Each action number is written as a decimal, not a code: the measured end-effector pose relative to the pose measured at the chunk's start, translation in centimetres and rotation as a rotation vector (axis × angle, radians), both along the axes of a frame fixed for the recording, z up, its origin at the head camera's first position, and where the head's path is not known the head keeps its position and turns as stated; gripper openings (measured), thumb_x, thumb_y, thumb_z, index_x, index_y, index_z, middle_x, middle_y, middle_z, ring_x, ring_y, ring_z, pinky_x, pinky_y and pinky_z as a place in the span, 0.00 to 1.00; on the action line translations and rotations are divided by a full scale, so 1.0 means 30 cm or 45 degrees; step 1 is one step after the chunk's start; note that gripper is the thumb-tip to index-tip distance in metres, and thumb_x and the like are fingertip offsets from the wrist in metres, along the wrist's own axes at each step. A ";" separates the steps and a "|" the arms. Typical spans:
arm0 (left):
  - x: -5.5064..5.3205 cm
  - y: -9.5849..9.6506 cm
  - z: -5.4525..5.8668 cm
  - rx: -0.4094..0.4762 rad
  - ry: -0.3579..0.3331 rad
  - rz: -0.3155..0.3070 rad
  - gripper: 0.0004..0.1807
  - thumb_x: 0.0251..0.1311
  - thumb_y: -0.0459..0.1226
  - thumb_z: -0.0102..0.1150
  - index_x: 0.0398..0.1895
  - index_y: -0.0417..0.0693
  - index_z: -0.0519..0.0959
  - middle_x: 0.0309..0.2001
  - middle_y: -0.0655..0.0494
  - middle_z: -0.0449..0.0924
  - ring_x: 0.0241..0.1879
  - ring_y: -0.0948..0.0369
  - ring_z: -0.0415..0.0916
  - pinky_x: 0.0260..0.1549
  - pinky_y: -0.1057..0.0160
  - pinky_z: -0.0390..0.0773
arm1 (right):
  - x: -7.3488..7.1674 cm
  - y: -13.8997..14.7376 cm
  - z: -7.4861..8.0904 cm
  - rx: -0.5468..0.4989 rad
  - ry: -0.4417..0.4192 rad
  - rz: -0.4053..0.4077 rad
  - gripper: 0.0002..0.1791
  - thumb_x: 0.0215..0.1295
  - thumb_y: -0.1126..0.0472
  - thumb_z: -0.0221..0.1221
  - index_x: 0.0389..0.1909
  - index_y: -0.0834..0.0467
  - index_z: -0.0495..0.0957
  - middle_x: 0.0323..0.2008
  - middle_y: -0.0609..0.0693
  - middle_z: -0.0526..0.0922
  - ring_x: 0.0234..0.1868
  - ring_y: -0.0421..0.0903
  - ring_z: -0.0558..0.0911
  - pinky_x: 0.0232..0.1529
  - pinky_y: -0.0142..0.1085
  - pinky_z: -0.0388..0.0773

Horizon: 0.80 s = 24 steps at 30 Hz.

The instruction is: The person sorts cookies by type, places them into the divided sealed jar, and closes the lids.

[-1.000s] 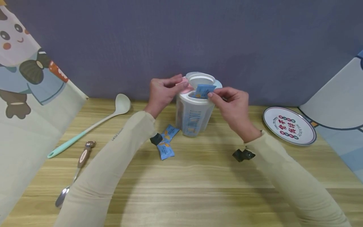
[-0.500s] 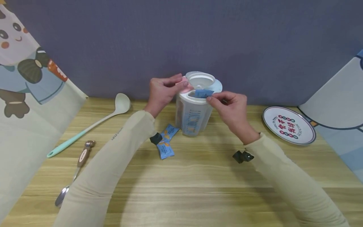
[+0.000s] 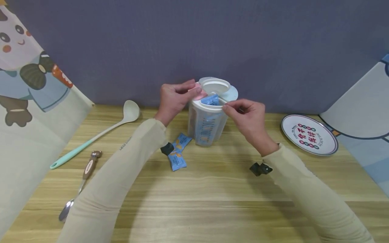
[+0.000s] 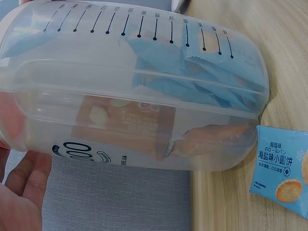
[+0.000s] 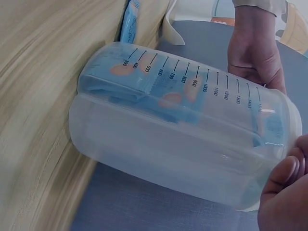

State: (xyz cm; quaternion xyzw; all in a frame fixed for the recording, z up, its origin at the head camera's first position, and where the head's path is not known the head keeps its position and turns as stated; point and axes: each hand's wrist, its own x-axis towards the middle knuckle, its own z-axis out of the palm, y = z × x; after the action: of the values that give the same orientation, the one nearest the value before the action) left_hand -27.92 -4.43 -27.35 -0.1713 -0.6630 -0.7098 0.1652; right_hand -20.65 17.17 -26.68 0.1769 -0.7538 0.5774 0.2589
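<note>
A clear storage container [image 3: 206, 128] with a measuring scale and a sectioned lid stands upright near the back wall. Through its walls show several blue and orange snack packets [image 4: 130, 120] in separate compartments. My left hand [image 3: 174, 101] grips the lid's pink part [image 3: 199, 91] with thumb and fingers. A blue snack packet [image 3: 211, 100] leans inside the open front section, partly below the rim. At the front right rim is my right hand [image 3: 247, 114], fingers curled and thumb tip right at the edge, just beside that packet; I cannot tell whether it pinches the rim.
Two blue snack packets [image 3: 177, 160] lie on the wooden table [image 3: 206, 202] in front of the container. To the left are a ladle [image 3: 106, 130] with a mint handle and a spoon [image 3: 88, 168] with a brown bear handle. A round white plate [image 3: 310, 135] lies at the right.
The blue packet between my right fingers has gone down into the front section and tipped left, away from the fingertips. My right hand has lowered slightly; the left stays at the lid.
</note>
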 end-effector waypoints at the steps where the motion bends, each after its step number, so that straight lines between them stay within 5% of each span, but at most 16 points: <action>1: 0.000 -0.001 0.000 -0.005 -0.006 0.002 0.17 0.42 0.40 0.77 0.34 0.39 0.86 0.41 0.52 0.84 0.44 0.63 0.81 0.44 0.67 0.78 | 0.000 -0.001 0.001 0.004 0.001 0.002 0.06 0.52 0.71 0.67 0.29 0.71 0.82 0.20 0.47 0.82 0.20 0.37 0.73 0.19 0.25 0.68; 6: -0.001 -0.002 -0.001 0.001 0.019 0.008 0.17 0.42 0.39 0.77 0.34 0.38 0.86 0.40 0.51 0.84 0.44 0.63 0.81 0.44 0.66 0.78 | -0.008 -0.003 0.029 0.102 0.000 -0.036 0.06 0.53 0.69 0.67 0.28 0.70 0.83 0.21 0.48 0.82 0.20 0.37 0.74 0.19 0.25 0.69; 15: -0.006 -0.003 -0.006 0.038 0.060 -0.012 0.16 0.43 0.37 0.76 0.34 0.36 0.85 0.40 0.50 0.84 0.43 0.61 0.81 0.43 0.64 0.79 | -0.039 -0.006 0.105 0.570 0.037 -0.082 0.09 0.58 0.62 0.67 0.36 0.62 0.86 0.19 0.51 0.78 0.19 0.43 0.68 0.18 0.28 0.62; 24: -0.004 -0.007 -0.007 0.027 0.068 -0.002 0.16 0.43 0.38 0.77 0.33 0.37 0.85 0.39 0.50 0.84 0.43 0.61 0.81 0.43 0.64 0.79 | -0.054 -0.030 0.125 0.724 0.060 -0.088 0.09 0.58 0.62 0.67 0.39 0.61 0.86 0.18 0.50 0.73 0.20 0.44 0.68 0.20 0.30 0.60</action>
State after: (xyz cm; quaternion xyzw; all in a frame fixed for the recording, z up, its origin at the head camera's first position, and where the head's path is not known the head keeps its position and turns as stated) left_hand -28.03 -4.64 -27.55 -0.1891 -0.6507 -0.7120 0.1840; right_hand -22.27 16.27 -22.92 0.2299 -0.8849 0.3292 0.2360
